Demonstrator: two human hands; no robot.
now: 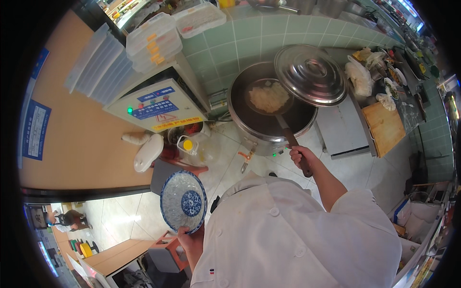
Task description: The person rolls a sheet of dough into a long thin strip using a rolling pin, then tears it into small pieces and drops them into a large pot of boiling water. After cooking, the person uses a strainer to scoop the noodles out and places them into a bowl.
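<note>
My left hand (191, 239) grips the rim of a blue-and-white patterned bowl (180, 198), whose inside faces the camera. Around the brown handle (289, 136) of a round strainer or ladle my right hand (301, 157) is closed. The strainer's round head carries pale, whitish food (269, 97) inside a large steel pot (272, 134). Whether the food touches liquid I cannot tell. A domed steel lid (311, 73) lies tilted over the pot's right rim.
A control box (162, 104) with lit buttons stands left of the pot, near stacked plastic containers (153, 41). An oil jug (200, 147) is below it. At right are a wooden board (384, 127) and bagged food (358, 77). A person (70, 220) is far off at lower left.
</note>
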